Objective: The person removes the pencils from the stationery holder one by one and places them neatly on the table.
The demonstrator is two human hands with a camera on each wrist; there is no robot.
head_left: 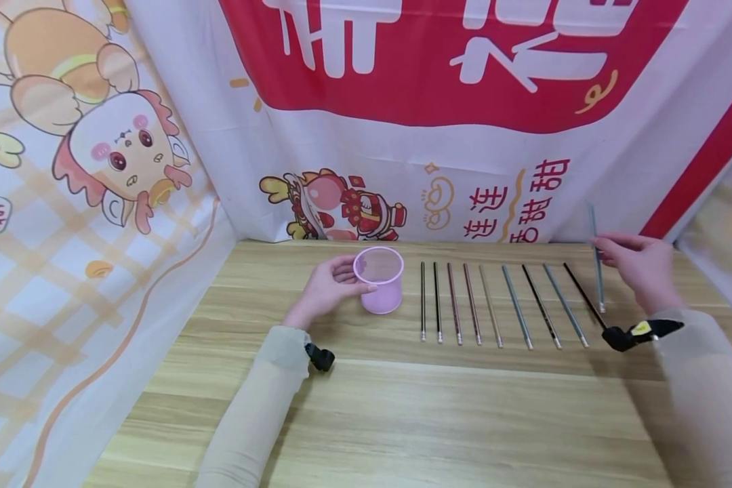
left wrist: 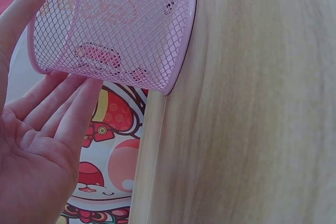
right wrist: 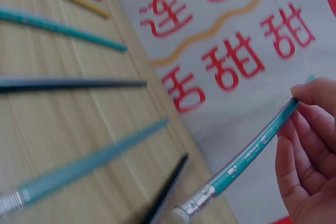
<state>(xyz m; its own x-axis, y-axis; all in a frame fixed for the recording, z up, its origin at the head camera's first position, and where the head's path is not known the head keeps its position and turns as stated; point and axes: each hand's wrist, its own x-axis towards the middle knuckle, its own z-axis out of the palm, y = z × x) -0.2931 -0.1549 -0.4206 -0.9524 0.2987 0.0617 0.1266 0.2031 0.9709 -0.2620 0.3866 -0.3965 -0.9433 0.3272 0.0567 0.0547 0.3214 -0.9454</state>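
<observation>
A pink mesh pencil cup stands upright on the table, and no pencils show in it. My left hand holds it from the left side, thumb at the front and fingers at the far side; in the left wrist view the fingers touch the mesh wall. My right hand pinches a teal pencil between thumb and fingers, raised above the table's right end. Its white eraser end points down. Several other pencils lie side by side between the hands, the nearest to my right hand a black pencil.
The row on the wooden table includes black, dark red, yellow and teal pencils, eraser ends toward me. A printed cloth hangs along the back edge, with another patterned cloth at the left.
</observation>
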